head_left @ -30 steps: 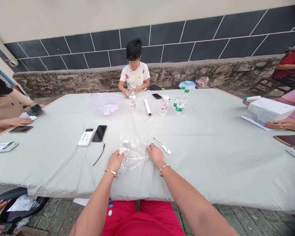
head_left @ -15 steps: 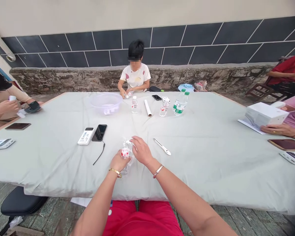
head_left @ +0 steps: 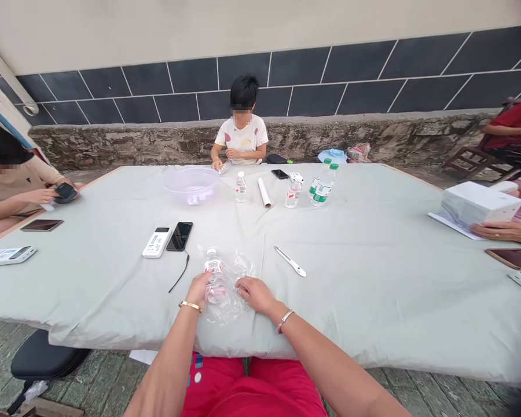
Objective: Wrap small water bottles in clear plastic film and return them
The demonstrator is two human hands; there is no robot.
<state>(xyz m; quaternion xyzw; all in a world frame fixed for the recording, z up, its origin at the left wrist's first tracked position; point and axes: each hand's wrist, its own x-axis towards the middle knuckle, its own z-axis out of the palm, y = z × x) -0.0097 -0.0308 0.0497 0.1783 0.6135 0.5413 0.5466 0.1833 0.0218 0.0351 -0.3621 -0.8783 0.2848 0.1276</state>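
Note:
A clear bottle with a red and white label (head_left: 214,267) lies on clear crinkled plastic film (head_left: 232,306) near the table's front edge. My left hand (head_left: 200,288) is closed around the bottle's left side. My right hand (head_left: 255,292) is at the film's right part, its fingers curled down on it and pinching the plastic. To the right lies a white utility knife (head_left: 290,262). Left of the bottle are a black phone (head_left: 179,236) and a white power bank (head_left: 156,242), with a black strap trailing from the phone.
Farther back stand a purple basin (head_left: 191,184), a small bottle (head_left: 240,187), a white roll (head_left: 264,193), another small bottle (head_left: 293,194) and green-capped bottles (head_left: 322,188). People sit opposite, left and right; one person's hand touches a white box (head_left: 481,201).
The film is now spread flatter around the bottle, and the bottle shows more fully. My right hand has moved down toward the table edge. My left hand has shifted to the bottle's left side.

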